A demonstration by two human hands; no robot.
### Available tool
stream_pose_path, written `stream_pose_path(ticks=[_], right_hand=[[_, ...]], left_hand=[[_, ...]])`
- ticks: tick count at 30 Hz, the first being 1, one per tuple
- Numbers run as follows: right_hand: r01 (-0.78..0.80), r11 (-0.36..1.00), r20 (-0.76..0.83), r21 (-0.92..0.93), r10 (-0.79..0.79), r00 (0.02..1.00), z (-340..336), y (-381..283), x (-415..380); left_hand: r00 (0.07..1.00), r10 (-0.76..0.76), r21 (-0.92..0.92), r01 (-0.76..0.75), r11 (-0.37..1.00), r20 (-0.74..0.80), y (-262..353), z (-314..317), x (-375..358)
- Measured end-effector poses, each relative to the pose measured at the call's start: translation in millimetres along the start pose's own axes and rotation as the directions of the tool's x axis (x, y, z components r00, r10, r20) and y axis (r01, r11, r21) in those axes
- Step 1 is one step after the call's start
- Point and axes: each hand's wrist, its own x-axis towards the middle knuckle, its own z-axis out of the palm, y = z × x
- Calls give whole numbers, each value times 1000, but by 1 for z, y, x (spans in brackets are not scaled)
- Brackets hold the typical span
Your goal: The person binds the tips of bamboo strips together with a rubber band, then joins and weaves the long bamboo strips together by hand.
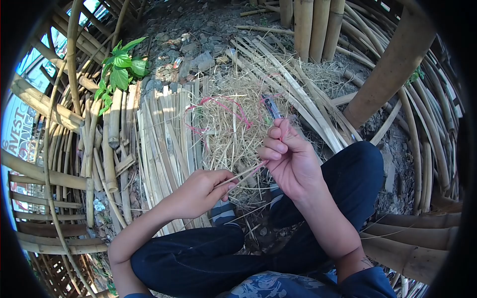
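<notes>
My left hand (pixel 203 192) is closed round thin bamboo strips (pixel 243 174) that point up to the right. My right hand (pixel 293 156) is level with the strips' far ends, its fingers curled in with pink string (pixel 259 168) at them. Out of the top of that fist sticks a narrow, shiny dark-and-silver tool (pixel 271 107), whose kind I cannot tell. Beyond both hands, a loose tangle of pink string (pixel 242 115) lies on a heap of pale bamboo shavings (pixel 226 136).
Split bamboo slats (pixel 166 134) lie side by side at the left, with more slats (pixel 298 94) at the upper right. Thick bamboo poles (pixel 392 64) rise on the right. A green plant (pixel 121 67) grows at the upper left. My bent knees (pixel 355 169) flank the work area.
</notes>
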Motion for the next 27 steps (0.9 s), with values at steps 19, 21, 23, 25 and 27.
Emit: stream_pose_path(ticks=[19, 21, 23, 25, 27], right_hand=[[99, 994, 122, -52, -91, 988, 18, -1, -10], [109, 992, 88, -65, -103, 991, 24, 2, -14], [133, 987, 66, -85, -128, 990, 32, -1, -13], [119, 984, -8, -129, -121, 993, 36, -5, -11], [79, 993, -24, -89, -82, 996, 33, -9, -10]], left_hand=[[909, 309, -112, -350, 930, -279, 54, 12, 7], [951, 186, -324, -262, 909, -246, 57, 16, 8], [912, 193, -302, -311, 901, -362, 58, 20, 8], [876, 266, -245, -383, 891, -402, 58, 24, 6], [851, 273, -170, -381, 909, -449, 57, 26, 3]])
